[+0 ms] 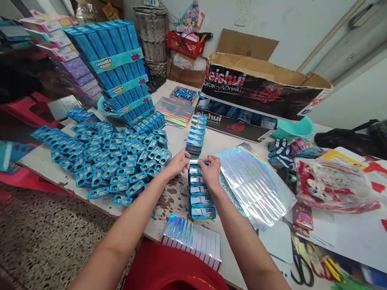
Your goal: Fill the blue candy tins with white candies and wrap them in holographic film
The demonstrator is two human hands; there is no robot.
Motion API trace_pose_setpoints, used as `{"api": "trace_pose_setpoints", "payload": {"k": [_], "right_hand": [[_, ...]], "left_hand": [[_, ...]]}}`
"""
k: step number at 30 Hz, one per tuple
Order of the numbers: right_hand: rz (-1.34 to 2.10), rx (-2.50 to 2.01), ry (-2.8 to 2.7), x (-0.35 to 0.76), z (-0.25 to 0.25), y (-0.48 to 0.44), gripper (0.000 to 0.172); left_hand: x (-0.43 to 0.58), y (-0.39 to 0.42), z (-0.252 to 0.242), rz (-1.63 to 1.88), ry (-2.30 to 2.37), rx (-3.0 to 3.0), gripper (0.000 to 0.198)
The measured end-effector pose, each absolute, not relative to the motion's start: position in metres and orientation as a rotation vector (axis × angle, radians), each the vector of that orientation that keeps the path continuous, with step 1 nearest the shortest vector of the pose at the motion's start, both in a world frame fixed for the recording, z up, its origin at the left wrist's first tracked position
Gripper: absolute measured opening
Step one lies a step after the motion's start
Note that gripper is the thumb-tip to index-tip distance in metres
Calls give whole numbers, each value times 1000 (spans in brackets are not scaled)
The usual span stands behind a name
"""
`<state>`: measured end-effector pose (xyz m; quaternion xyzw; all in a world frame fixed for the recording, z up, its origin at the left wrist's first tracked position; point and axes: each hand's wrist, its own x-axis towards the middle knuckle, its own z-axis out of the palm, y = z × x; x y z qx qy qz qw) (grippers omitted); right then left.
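Observation:
A row of small blue boxes (202,200) runs down the middle of the table, with shiny strips on their tops. At its far end, my left hand (180,163) and my right hand (209,167) pinch the two ends of a small silvery strip (194,162), lying over a box top. Just beyond my fingers stands another row of blue boxes (196,131). Holographic sticker sheets (256,181) lie to the right of my right hand. Near my body is a block of shiny-topped boxes (193,237).
Many blue boxes with round holes (117,161) cover the left side, below a tall stack of blue trays (117,76). Black cartons (242,88) stand at the back. A plastic bag (335,185) and scissors (302,268) lie right.

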<state>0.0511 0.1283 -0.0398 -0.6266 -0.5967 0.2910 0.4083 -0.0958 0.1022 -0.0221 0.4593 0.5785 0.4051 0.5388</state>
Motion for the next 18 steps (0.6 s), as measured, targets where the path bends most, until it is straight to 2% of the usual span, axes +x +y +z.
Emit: {"api": "trace_pose_setpoints", "payload": {"k": [5, 9, 15, 18], "right_hand": [[771, -1569, -1487, 52, -54, 132, 9], [811, -1580, -1454, 55, -64, 136, 8], [946, -1578, -1394, 67, -75, 147, 37], [1058, -1529, -1392, 72, -76, 151, 44]], "left_hand": [[-95, 101, -34, 911, 1387, 1245, 13], [-87, 98, -46, 897, 1451, 1111, 13], [-78, 86, -67, 818, 1709, 1038, 15], [-69, 75, -67, 947, 1776, 1041, 35]]}}
